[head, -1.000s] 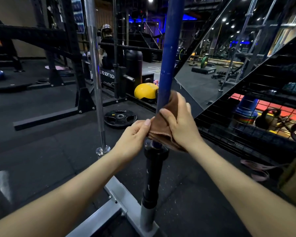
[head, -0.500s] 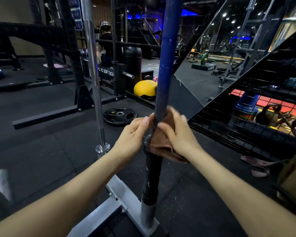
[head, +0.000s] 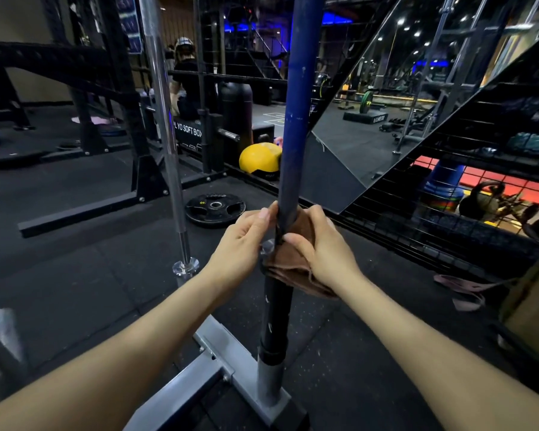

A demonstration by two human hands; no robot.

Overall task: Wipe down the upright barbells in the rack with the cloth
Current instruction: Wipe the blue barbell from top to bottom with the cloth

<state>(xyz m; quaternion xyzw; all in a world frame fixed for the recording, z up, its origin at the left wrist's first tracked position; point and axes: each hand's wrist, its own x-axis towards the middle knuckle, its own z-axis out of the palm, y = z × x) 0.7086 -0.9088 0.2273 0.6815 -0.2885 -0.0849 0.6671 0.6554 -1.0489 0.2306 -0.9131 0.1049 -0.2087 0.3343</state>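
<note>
Where blue barbell (head: 294, 126) meets its black sleeve (head: 274, 318), wrapped in brown cloth (head: 296, 269). Clamped there by right hand (head: 324, 250), thumb in front, probably for all-round contact; steadied by left hand (head: 240, 244), fingertips pinching shaft and cloth edge. Standing upright in grey rack base (head: 227, 356); chrome barbell (head: 165, 132) just beside.

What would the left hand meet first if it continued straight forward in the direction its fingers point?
The left hand points at the blue barbell, which its fingertips already touch just above the brown cloth, so the bar likely blocks it at once.
</note>
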